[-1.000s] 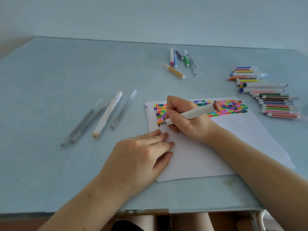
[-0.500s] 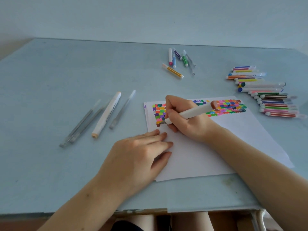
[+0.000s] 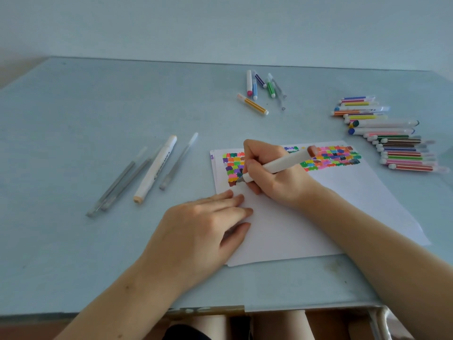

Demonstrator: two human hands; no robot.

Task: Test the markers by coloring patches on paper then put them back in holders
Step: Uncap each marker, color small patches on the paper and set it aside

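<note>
Flanking the paper [image 3: 318, 217] — grey pens [image 3: 117, 187] left, striped markers [image 3: 402, 153] right.

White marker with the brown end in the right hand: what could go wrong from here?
1. The white marker with the brown end works at the white paper sheet's left edge; a stroke could mark the pale blue table.
2. The left hand pins only one corner; the sheet could pivot.

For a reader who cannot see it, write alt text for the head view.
A right hand holds a white marker, colouring patches on paper that the left hand presses flat. More markers lie on the blue table.
</note>
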